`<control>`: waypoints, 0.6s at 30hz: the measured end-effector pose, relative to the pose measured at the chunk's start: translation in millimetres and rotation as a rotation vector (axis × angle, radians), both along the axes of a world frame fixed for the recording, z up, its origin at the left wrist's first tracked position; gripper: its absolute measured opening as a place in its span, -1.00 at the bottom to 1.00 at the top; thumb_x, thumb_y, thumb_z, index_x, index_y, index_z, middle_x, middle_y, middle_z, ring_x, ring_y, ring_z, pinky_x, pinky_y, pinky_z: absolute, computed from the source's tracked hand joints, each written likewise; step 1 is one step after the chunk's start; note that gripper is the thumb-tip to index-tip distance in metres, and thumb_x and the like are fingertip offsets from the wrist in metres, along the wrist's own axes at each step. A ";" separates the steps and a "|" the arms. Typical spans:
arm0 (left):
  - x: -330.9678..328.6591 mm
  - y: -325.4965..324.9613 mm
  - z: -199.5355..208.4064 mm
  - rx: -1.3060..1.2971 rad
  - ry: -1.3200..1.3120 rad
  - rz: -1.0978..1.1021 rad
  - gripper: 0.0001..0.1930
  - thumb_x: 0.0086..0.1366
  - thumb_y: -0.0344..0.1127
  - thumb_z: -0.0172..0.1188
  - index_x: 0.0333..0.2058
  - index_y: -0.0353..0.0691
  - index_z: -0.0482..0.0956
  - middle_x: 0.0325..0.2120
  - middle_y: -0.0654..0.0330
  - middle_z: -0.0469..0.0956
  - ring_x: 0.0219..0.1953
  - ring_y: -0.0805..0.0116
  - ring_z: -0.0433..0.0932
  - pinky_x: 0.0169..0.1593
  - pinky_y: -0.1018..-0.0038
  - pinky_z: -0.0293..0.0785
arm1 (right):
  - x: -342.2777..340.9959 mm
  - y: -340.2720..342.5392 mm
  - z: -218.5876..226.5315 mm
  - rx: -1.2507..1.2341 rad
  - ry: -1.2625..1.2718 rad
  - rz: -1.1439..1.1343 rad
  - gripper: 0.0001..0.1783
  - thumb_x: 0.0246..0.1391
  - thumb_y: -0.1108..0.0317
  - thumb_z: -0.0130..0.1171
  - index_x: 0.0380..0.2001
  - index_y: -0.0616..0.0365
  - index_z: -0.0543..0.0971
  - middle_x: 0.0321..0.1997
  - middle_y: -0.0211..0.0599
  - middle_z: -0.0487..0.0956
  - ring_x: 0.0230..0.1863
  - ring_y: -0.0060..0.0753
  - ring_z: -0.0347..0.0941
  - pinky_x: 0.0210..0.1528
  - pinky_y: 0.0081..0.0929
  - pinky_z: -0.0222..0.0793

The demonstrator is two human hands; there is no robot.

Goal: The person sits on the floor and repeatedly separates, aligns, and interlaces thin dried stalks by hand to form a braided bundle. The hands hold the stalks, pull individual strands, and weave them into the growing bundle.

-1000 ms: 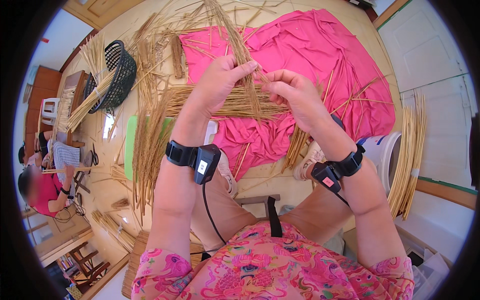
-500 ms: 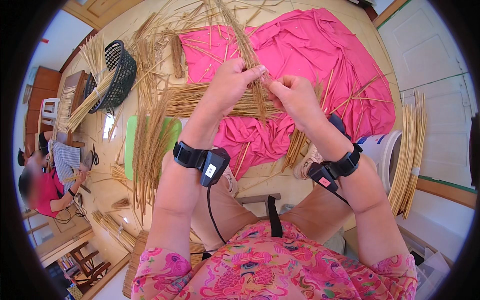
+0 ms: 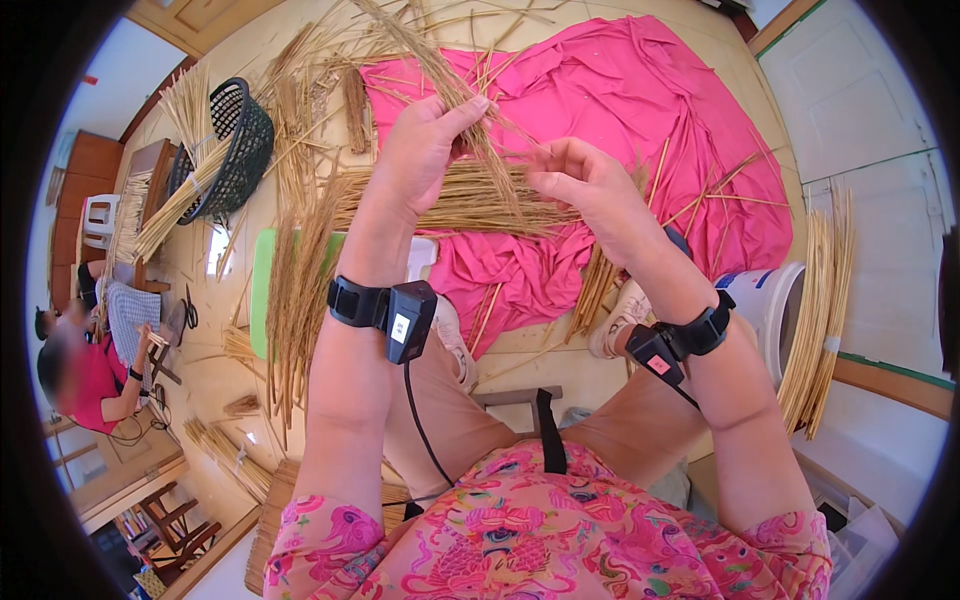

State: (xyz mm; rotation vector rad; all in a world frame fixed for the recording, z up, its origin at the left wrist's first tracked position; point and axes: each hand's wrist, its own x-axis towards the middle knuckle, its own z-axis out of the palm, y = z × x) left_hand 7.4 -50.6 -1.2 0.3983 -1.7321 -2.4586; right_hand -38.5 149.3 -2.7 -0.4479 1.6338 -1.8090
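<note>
My left hand (image 3: 418,150) is closed around a bundle of dry grass stalks (image 3: 432,62). Their feathery seed heads hang down below my fist, and the stems slant up to the far left. Just to the right, my right hand (image 3: 590,185) has its thumb and fingers pinched together on thin grass wisps, which stretch toward the bundle. Beneath both hands lies a pile of similar stalks (image 3: 460,205), across a crumpled pink cloth (image 3: 610,90).
Feathery stalks (image 3: 300,300) drape over a green-edged board (image 3: 262,290) at left. A dark basket (image 3: 245,150) holds straw bundles. At right stand a white bucket (image 3: 765,300) and tied stalks (image 3: 820,310). Another person (image 3: 95,375) sits far left.
My left hand has moved left and slightly away with the bundle, which now tilts more. A gap has opened between my hands. The other person's hand has shifted.
</note>
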 end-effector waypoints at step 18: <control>5.0 33.6 9.8 -0.089 -0.067 -0.020 -0.83 0.27 -0.26 0.14 -0.28 -0.24 0.54 -0.40 0.30 0.54 -0.38 0.59 0.45 -0.28 0.61 0.35 | -0.1 -12.3 0.1 -0.093 0.027 -0.155 -0.90 0.02 0.48 0.08 -0.37 0.24 0.52 -0.41 -0.43 0.53 -0.42 -0.69 0.37 -0.33 -0.71 0.30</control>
